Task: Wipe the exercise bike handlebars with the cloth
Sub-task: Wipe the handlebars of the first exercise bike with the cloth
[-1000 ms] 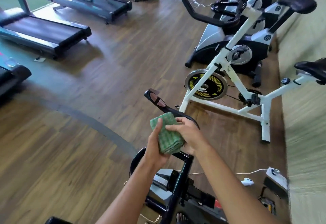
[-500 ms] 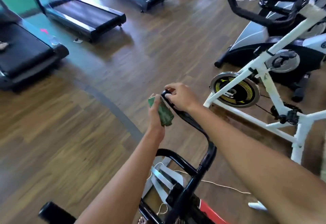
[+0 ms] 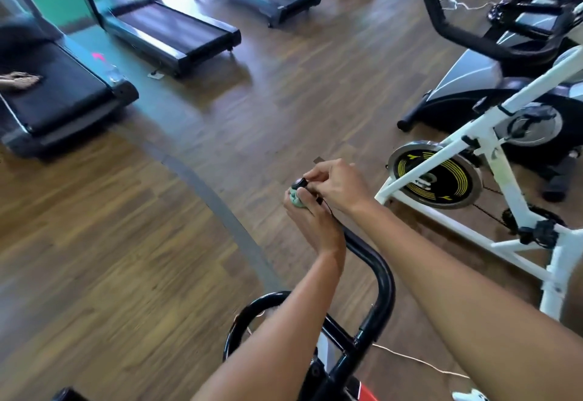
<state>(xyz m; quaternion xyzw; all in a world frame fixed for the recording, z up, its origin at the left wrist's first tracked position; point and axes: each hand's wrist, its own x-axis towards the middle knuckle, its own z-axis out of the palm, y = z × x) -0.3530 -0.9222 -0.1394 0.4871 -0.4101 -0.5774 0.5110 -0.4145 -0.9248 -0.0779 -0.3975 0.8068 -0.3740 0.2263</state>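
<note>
A: While both arms reach forward over the bike, where is the cloth (image 3: pixel 294 201)?

B: It is in the left hand (image 3: pixel 310 219), at the far end of the black handlebar (image 3: pixel 386 287). Only a small green part shows between the fingers; the rest is hidden in the palm.

A: How do the fingers of this hand lie?

B: They are curled tight around the cloth and the bar end together. The cloth sits between the palm and the bar.

A: And the right hand (image 3: pixel 339 184)?

B: It is just above the left one, and the 2 hands touch. Its thumb and fingertips (image 3: pixel 310 176) are pressed together on the round black tip of the handlebar in a pinch. The other fingers are bent.

A: What does the bar do below the hands?

B: It bends down toward the camera and joins a black frame at the bottom edge.

A: What stands around?

B: A white bike (image 3: pixel 502 167) with a black and yellow flywheel (image 3: pixel 441 186) is at the right, apart from the hands. 3 treadmills (image 3: pixel 176 31) stand at the far side on the wooden floor (image 3: pixel 126 242). A thin white cable (image 3: pixel 419 361) lies on the floor under the right arm.
</note>
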